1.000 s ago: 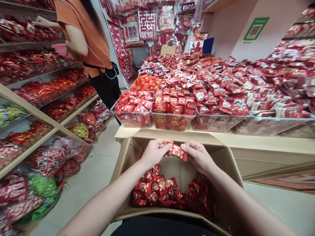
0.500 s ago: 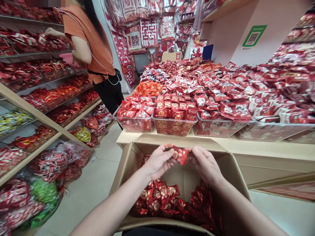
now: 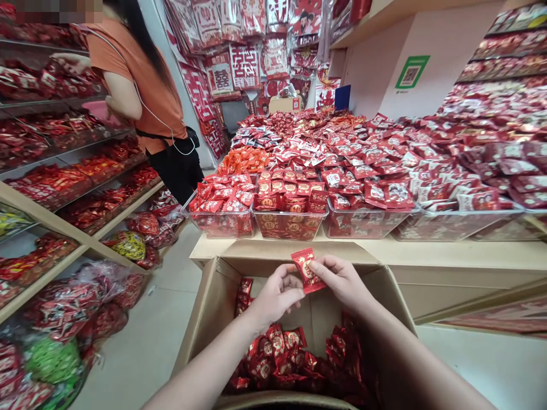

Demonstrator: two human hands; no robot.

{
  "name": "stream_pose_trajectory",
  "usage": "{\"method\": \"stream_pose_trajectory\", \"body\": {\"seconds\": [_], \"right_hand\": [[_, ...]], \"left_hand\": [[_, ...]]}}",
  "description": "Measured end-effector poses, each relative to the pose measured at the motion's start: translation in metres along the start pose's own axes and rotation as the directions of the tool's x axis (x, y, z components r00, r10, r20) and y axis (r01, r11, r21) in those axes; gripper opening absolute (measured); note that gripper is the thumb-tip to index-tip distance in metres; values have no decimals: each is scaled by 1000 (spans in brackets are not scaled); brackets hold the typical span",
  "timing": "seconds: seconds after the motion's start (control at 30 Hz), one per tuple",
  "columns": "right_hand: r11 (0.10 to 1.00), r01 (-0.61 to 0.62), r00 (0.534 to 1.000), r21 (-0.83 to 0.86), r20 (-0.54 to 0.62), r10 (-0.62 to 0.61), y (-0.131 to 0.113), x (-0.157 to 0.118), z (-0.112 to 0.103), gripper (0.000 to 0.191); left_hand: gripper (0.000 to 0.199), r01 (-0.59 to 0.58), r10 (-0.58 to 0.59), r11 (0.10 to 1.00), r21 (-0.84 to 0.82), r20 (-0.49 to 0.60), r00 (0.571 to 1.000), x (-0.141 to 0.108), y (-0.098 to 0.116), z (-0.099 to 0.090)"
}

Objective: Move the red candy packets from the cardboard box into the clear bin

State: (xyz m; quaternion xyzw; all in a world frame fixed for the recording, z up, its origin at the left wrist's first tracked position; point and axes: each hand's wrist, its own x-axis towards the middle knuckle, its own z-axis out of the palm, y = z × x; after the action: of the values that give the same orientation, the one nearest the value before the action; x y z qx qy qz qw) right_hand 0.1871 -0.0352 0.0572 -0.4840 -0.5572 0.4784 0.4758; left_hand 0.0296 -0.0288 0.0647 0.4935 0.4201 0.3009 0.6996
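A red candy packet with gold print is held upright over an open cardboard box. My right hand pinches its right side, thumb on the front. Closed fingers of my left hand meet the packet's lower left edge. Below both hands, many similar red packets lie in the box, heaped toward the near side. Just beyond the box, a clear bin of red and gold packets stands on the wooden counter.
More clear bins heaped with red packets line the counter. At left, a person in an orange top reaches toward stocked shelves. Plastic bags of sweets rest low at the left. Red decorations hang behind.
The packet has been turned more upright and faces me. My right hand has come onto its front, and my left hand has shifted to its lower edge. The view has swung slightly right.
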Motion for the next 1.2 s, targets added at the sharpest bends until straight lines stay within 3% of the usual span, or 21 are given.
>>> {"method": "stream_pose_trajectory", "body": {"seconds": [0.07, 0.23, 0.33, 0.43, 0.57, 0.73, 0.9, 1.0, 1.07, 1.1, 1.13, 1.2], "right_hand": [[1000, -6, 1000, 14, 10, 6, -1, 0, 0, 30], [1000, 12, 999, -21, 52, -11, -4, -3, 3, 31], [993, 60, 993, -106, 110, -49, -5, -5, 8, 27], [989, 64, 993, -130, 106, -51, -3, -7, 16, 25], [991, 32, 997, -133, 76, -22, 1, -8, 19, 24], [945, 132, 990, -299, 87, -111, -6, -9, 14, 22], [899, 263, 963, -350, 155, -221, -16, -12, 15, 22], [906, 243, 969, -345, 135, -208, -14, -14, 15, 22], [922, 196, 981, -333, 62, -186, -12, -15, 10, 21], [928, 174, 983, -329, 4, -183, -11, -14, 6, 20], [931, 158, 980, -329, -61, -188, -12, -11, 0, 20], [919, 148, 954, -364, -192, -230, -20, -1, -15, 21]], "left_hand": [[37, -91, 91, 996, -2, 6, 996, -1, 0, -1], [38, -174, 176, 984, -38, 86, 981, -6, 5, -4], [34, -280, 281, 955, 99, -2, 960, -6, 9, -7], [23, -293, 336, 921, 256, -144, 931, -3, 11, -9], [24, -256, 293, 952, 170, -248, 924, 1, 12, -10], [19, -247, 260, 966, 82, -228, 938, 2, 14, -8], [18, -144, 73, 955, -260, -263, 962, -6, 10, -4], [19, -141, 98, 972, -188, -220, 970, -7, 14, -7], [21, -259, 269, 963, 74, -238, 933, -1, 26, -15], [21, -343, 400, 905, 249, -232, 886, 4, 34, -19], [22, -424, 541, 798, 428, -197, 818, 12, 44, -24], [24, -507, 746, 470, 723, -18, 666, 33, 65, -32]]}}
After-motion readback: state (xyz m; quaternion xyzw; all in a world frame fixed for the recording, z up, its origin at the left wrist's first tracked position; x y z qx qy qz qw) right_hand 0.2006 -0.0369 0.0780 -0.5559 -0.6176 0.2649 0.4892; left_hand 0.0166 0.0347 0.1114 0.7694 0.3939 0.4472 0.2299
